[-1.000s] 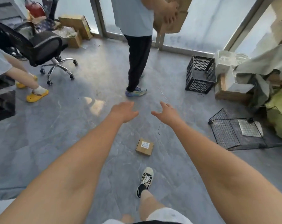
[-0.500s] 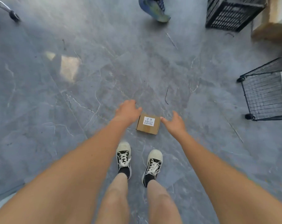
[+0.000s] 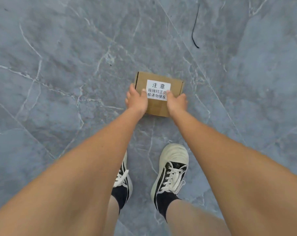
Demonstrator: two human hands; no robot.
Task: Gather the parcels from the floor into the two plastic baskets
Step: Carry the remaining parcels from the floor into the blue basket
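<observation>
Nearest the camera, two black-and-white laced sneakers (image 3: pixel 170 169) stand on the grey marbled floor (image 3: pixel 59 82). Just beyond their toes a small cardboard parcel (image 3: pixel 158 106) lies on the floor, clasped at both sides: the left hand (image 3: pixel 135 100) on its left edge, the right hand (image 3: pixel 176 101) on its right, thumbs over the top. Its white label (image 3: pixel 158 87) reads "注意" (smaller lines partly covered). Farther off lies a thin black strand (image 3: pixel 194 29).

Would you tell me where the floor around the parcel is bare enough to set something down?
Bare floor lies left, beyond and right of the cardboard box, apart from a thin black strand far right. It is crowded nearside: left hand, right hand and shoes.
</observation>
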